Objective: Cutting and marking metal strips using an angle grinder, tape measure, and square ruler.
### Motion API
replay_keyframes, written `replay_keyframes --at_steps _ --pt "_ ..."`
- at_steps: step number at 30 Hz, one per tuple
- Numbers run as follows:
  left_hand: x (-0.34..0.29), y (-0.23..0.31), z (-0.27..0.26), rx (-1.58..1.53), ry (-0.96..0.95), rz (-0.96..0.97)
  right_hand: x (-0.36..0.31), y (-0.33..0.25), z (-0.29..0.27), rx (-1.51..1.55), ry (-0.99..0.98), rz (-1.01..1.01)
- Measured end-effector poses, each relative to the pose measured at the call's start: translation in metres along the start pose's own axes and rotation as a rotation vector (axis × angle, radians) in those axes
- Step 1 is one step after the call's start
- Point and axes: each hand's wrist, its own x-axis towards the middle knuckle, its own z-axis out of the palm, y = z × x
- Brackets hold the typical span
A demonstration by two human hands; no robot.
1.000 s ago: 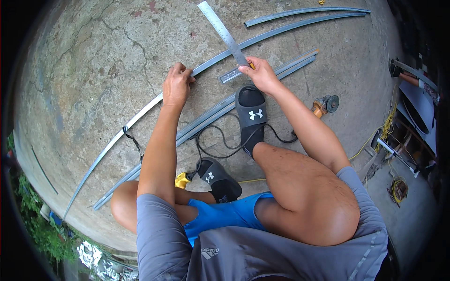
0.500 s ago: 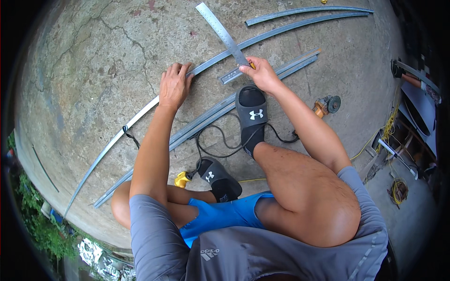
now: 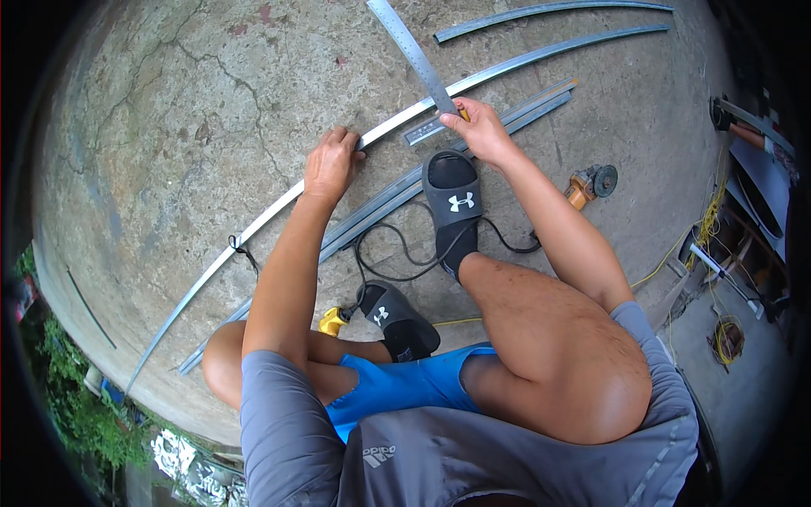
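I see my left hand (image 3: 331, 162) pressed knuckles-up on a long metal channel strip (image 3: 253, 224), fingers curled over its edge, pinning it to the concrete floor (image 3: 169, 127). That strip runs from about seven o'clock up toward one o'clock across the picture. My right hand (image 3: 478, 129), at roughly twelve o'clock, is closed around the lower end of a steel square (image 3: 412, 52), whose long blade points up toward eleven o'clock; a bit of yellow shows under the fingers, which I cannot identify. The square's short arm (image 3: 422, 132) lies flat just beside the strip. My right foot in a black slide sandal (image 3: 454, 201) stands on a second pair of channels (image 3: 380, 207). An angle grinder (image 3: 590, 183) lies at two o'clock, its black cord (image 3: 397, 253) looping under my leg.
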Motion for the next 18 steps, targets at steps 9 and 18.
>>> replay_keyframes --at_steps 9,18 --pt "0.004 -0.014 -0.002 0.007 0.030 -0.006 -0.001 -0.006 0.003 -0.053 -0.057 0.010" --pt "0.003 0.017 -0.008 -0.223 0.156 -0.094 0.006 0.007 0.031 0.033 -0.128 0.003"
